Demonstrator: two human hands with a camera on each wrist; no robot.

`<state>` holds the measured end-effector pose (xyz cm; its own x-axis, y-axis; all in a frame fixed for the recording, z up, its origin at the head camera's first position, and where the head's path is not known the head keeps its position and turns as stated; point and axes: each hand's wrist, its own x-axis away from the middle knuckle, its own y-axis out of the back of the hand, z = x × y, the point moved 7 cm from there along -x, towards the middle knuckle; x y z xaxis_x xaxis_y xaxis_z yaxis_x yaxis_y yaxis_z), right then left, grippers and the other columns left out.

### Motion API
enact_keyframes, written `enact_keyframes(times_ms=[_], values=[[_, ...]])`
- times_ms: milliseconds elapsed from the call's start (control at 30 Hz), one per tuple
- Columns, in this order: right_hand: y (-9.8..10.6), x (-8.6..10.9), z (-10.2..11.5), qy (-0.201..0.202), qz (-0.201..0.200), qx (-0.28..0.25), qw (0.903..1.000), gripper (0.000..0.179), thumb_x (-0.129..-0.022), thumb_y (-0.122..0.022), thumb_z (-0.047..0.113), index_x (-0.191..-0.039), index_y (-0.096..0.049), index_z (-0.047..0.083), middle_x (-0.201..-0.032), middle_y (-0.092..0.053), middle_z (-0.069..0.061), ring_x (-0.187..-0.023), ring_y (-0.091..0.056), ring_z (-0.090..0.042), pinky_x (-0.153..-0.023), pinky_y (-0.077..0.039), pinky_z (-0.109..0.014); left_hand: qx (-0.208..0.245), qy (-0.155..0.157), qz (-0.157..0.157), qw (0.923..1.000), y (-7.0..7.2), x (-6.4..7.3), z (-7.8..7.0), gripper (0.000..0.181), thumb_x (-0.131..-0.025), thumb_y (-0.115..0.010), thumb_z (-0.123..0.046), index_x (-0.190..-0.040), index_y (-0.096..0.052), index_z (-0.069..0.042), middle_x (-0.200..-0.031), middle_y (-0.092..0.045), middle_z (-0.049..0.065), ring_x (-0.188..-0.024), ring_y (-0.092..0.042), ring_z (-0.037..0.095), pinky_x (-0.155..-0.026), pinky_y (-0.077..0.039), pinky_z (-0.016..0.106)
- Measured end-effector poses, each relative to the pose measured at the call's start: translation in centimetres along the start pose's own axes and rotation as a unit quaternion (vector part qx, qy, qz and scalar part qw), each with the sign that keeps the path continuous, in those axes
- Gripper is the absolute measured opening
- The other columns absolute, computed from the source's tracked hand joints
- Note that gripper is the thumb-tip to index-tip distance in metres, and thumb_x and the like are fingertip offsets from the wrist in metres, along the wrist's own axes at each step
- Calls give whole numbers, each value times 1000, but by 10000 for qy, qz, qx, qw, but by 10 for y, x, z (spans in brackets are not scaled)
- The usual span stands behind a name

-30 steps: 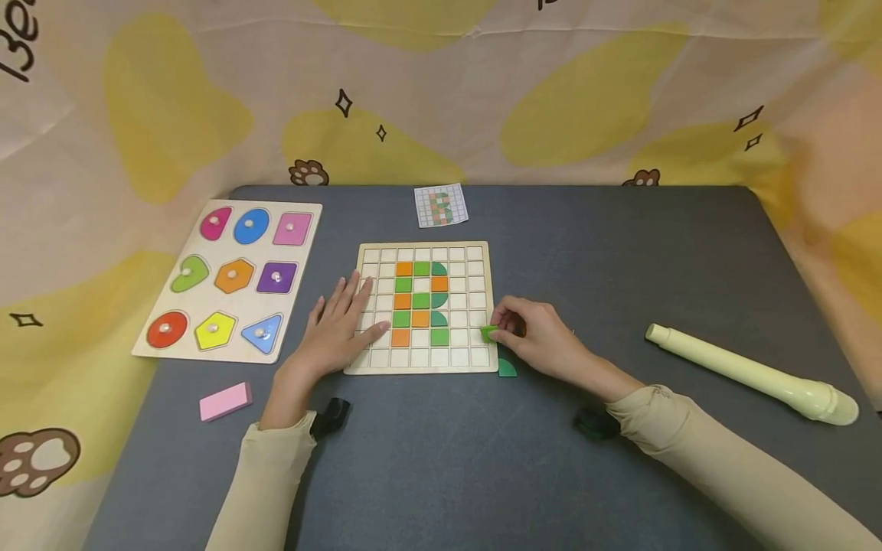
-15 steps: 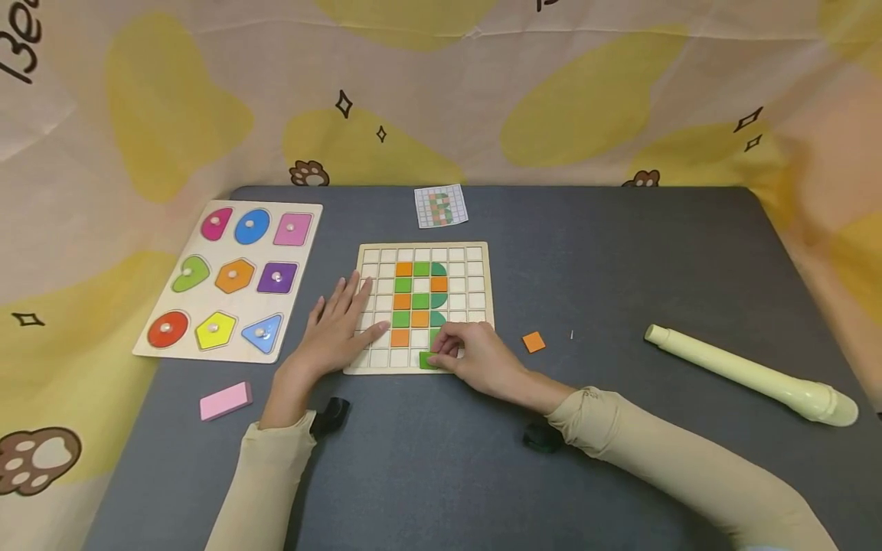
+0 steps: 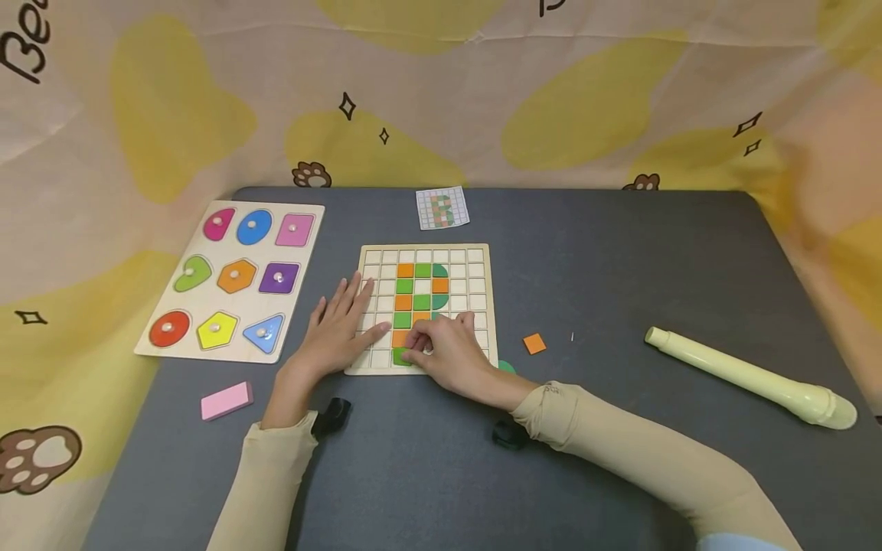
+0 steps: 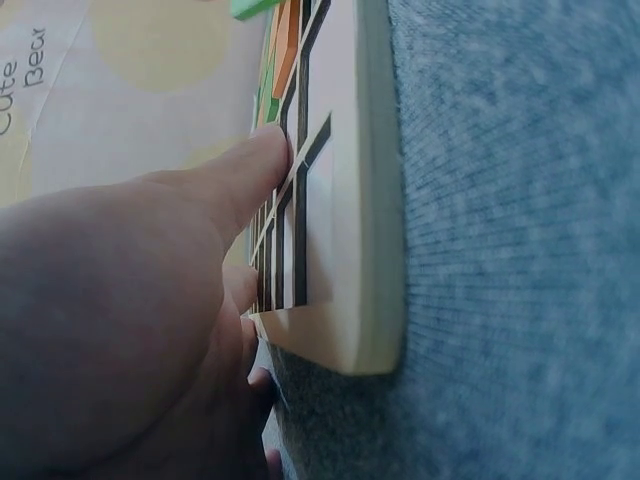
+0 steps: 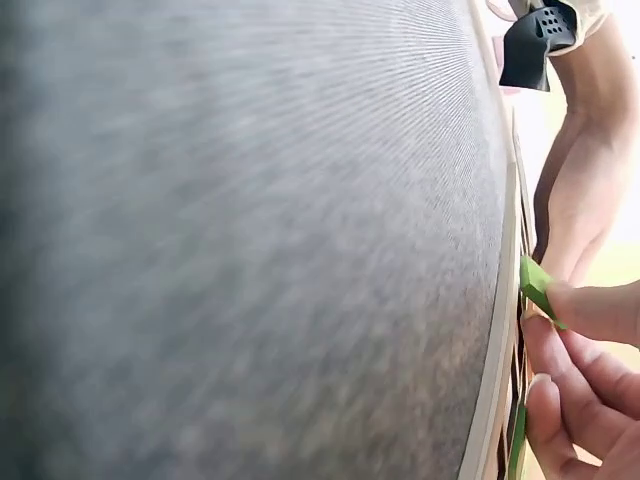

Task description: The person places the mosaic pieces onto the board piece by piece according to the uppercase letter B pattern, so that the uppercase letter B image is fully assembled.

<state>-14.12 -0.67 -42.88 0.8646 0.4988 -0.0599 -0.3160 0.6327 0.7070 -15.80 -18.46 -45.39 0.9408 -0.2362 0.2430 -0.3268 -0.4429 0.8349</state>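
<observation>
A wooden grid board [image 3: 485,268] lies flat on the table, with orange and green square tiles and dark green quarter-round tiles set in its cells. My left hand [image 3: 334,329] rests on the board's left side with fingers spread; its thumb [image 4: 255,165] lies over the frame in the left wrist view. Between thumb and fingers, my right hand [image 3: 455,356] pinches a green square tile [image 3: 400,357] at the bottom row, just below an orange tile [image 3: 400,338]. In the right wrist view this green tile [image 5: 535,280] stands tilted against the board. The right hand hides several lower cells.
Right of the board lie a loose orange tile [image 3: 534,343] and a partly covered green quarter-round tile [image 3: 506,367]. A pattern card [image 3: 442,208] sits behind it. Further out are a knobbed shape puzzle [image 3: 282,306], a pink block [image 3: 227,401] and a pale yellow tube [image 3: 744,375].
My right hand has carried the green tile leftward from the board's right edge to the bottom row, uncovering the loose orange tile. The left hand stays in place.
</observation>
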Motion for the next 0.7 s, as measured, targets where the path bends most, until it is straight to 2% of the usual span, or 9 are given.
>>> enact_keyframes(times_ms=[233,433,567,700], values=[[-3,-4,6,115,50,419,9990,12,-88,-89,23,-84,-78,20,-76,-72,9,-81,-57,-11,-88,-31,-46,29,9,19,10000,0,0,0,87,-108,-56,-46,-172,-8,-12,-180,3,14,-167,5,41,-128,6,71],[-1,-3,5,225,44,471,9986,11,-87,-89,20,-86,-79,20,-82,-71,8,-87,-59,-13,-86,-32,-44,23,-14,20,10000,0,0,0,87,-108,-56,-46,-172,-8,-12,-180,3,14,-167,5,41,-128,6,71],[4,5,-2,347,223,356,9985,12,-87,-88,17,-93,-78,18,-93,-69,5,-96,-57,-16,-88,-35,-43,2,1,37,10000,0,-1,0,87,-108,-56,-46,-172,-8,-12,-180,4,14,-167,5,41,-128,6,71],[17,17,-19,361,362,268,9983,20,-85,-91,19,-99,-76,17,-104,-65,1,-99,-53,-17,-91,-41,-41,1,39,74,10000,0,-1,0,88,-107,-56,-47,-172,-7,-13,-180,5,13,-167,6,41,-128,7,70]])
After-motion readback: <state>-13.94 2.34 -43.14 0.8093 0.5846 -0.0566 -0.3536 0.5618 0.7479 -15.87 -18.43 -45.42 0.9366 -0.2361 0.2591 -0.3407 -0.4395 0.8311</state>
